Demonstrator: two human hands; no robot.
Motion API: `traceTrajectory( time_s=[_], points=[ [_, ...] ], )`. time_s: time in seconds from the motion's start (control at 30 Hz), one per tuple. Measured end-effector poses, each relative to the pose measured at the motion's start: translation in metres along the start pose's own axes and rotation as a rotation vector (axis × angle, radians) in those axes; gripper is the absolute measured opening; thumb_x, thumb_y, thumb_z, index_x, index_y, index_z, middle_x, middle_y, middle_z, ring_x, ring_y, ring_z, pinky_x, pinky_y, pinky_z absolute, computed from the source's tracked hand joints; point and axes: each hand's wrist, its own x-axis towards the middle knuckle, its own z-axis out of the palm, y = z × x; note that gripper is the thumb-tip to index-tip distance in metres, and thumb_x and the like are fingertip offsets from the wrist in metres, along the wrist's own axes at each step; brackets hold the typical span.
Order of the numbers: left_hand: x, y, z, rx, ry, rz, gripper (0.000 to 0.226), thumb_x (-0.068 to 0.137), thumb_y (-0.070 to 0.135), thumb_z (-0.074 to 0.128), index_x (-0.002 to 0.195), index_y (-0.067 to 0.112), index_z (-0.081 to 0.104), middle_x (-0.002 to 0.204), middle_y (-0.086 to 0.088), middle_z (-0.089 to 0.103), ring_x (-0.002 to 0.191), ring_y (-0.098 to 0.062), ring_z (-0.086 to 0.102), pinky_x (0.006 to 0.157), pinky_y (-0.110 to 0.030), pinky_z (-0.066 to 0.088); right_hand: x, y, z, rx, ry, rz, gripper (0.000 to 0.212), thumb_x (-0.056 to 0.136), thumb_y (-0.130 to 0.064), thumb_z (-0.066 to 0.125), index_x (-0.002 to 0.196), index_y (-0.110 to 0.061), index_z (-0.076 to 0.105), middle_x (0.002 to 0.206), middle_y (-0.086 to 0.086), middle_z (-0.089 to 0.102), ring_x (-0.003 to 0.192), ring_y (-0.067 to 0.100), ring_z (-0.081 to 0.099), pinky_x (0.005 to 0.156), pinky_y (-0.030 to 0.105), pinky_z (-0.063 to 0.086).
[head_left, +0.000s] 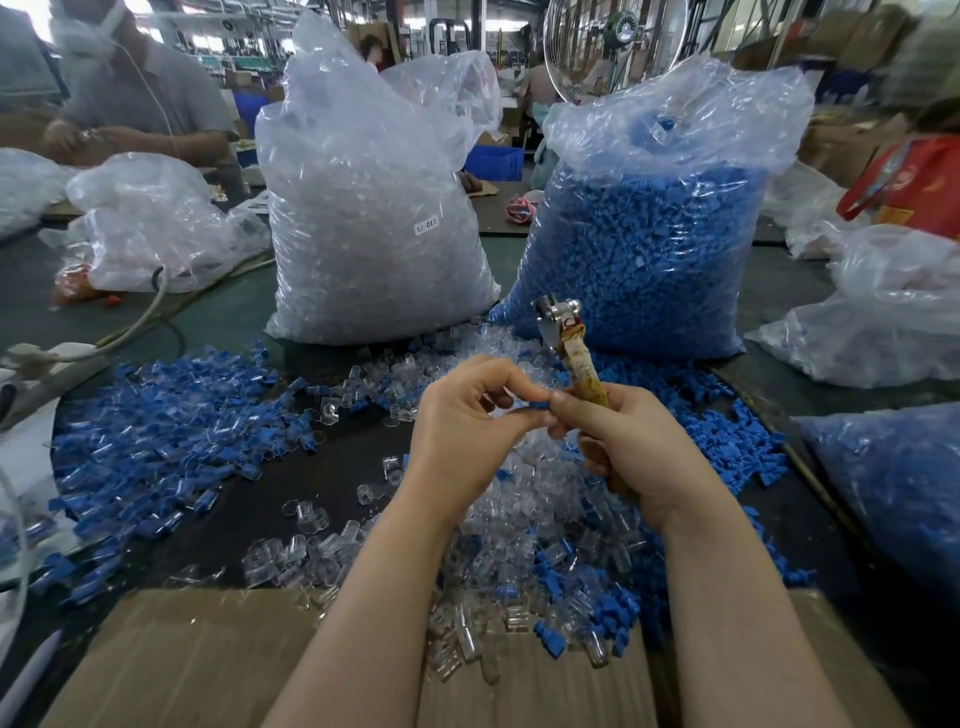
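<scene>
Pinching blue cap (534, 410) in left hand (467, 436), fingers curled; gripping taped tool (582, 358) in right hand (636, 447), fist closed.

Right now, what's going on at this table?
A person at a table is working on small plastic parts. The left hand pinches a small blue piece, and the right hand grips a tool with a tape-wrapped handle while its fingertips meet the same piece. Loose blue and clear parts lie heaped on the table; a bag of clear parts and a bag of blue parts stand behind them. A cardboard box sits at the near edge.
</scene>
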Motion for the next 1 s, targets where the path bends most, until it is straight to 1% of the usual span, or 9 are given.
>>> traceTrajectory(
  time_s=[0.17,0.3,0.4,0.47,0.53,0.73,0.83,0.9,1.0],
  points=[
    [0.002,0.002,0.001,-0.005,-0.001,-0.017,0.023,0.067,0.007,0.086,0.072,0.025,0.072,0.079,0.006,0.065,0.076,-0.021,0.058,0.068,-0.031,0.052,0.001,0.002,0.001,0.082,0.01,-0.013,0.014,0.088,-0.018,0.07,0.074,-0.015,0.07,0.054,-0.006,0.054,0.044,0.008,0.036,0.041,0.02,0.03],
    [0.002,0.007,-0.002,0.162,-0.036,-0.073,0.029,0.069,0.023,0.086,0.087,0.037,0.068,0.086,0.015,0.065,0.076,-0.003,0.056,0.066,-0.021,0.044,0.002,0.004,0.002,0.072,0.048,-0.022,0.015,0.089,-0.019,0.068,0.075,-0.014,0.068,0.057,-0.003,0.052,0.045,0.008,0.037,0.042,0.022,0.03],
    [0.003,0.01,-0.007,0.442,-0.24,-0.235,0.046,0.065,0.042,0.086,0.099,0.042,0.056,0.099,0.017,0.056,0.082,0.0,0.054,0.068,-0.024,0.045,0.005,0.007,0.004,-0.01,0.155,-0.007,0.02,0.091,-0.025,0.067,0.073,-0.015,0.064,0.049,-0.013,0.051,0.042,0.003,0.039,0.045,0.021,0.033],
    [0.003,0.011,-0.007,0.611,-0.421,-0.287,0.047,0.064,0.046,0.087,0.102,0.039,0.061,0.106,0.012,0.05,0.089,-0.006,0.055,0.077,-0.028,0.048,0.008,0.009,0.004,-0.042,0.245,-0.009,0.026,0.092,-0.027,0.066,0.071,-0.013,0.061,0.041,-0.013,0.043,0.04,0.004,0.036,0.046,0.022,0.032],
    [0.003,0.013,-0.004,0.668,-0.469,-0.305,0.04,0.069,0.043,0.085,0.104,0.037,0.067,0.107,0.009,0.052,0.088,-0.009,0.057,0.078,-0.029,0.049,0.01,0.01,0.003,-0.041,0.328,-0.039,0.029,0.092,-0.027,0.066,0.07,-0.011,0.059,0.038,-0.013,0.038,0.039,0.005,0.033,0.044,0.022,0.031],
    [0.0,0.009,0.004,0.601,-0.29,-0.328,0.012,0.081,0.031,0.079,0.092,0.031,0.073,0.075,0.014,0.065,0.066,-0.003,0.063,0.066,-0.026,0.056,0.014,0.012,0.001,-0.024,0.442,-0.127,0.027,0.092,-0.023,0.067,0.069,-0.012,0.059,0.037,-0.016,0.04,0.034,0.002,0.034,0.037,0.012,0.028],
    [-0.001,0.006,0.003,0.535,-0.221,-0.352,0.008,0.08,0.033,0.079,0.082,0.031,0.071,0.074,0.015,0.068,0.068,-0.001,0.064,0.065,-0.026,0.056,0.014,0.014,0.002,-0.052,0.456,-0.154,0.027,0.092,-0.022,0.067,0.074,-0.002,0.061,0.043,-0.014,0.041,0.037,0.003,0.032,0.038,0.013,0.028],
    [0.001,0.005,0.003,0.489,-0.179,-0.356,0.009,0.081,0.034,0.078,0.08,0.032,0.069,0.075,0.015,0.068,0.07,0.001,0.062,0.063,-0.02,0.051,0.015,0.014,0.003,-0.06,0.454,-0.175,0.028,0.092,-0.022,0.067,0.081,0.004,0.062,0.056,-0.001,0.048,0.043,0.005,0.033,0.04,0.014,0.029],
    [0.003,0.002,0.002,0.301,-0.085,-0.391,0.008,0.084,0.03,0.076,0.081,0.031,0.068,0.073,0.013,0.069,0.07,-0.002,0.065,0.061,-0.019,0.046,0.015,0.013,0.005,-0.067,0.422,-0.188,0.024,0.091,-0.022,0.067,0.083,0.0,0.064,0.066,0.009,0.052,0.05,0.008,0.038,0.043,0.017,0.033]
  ],
)
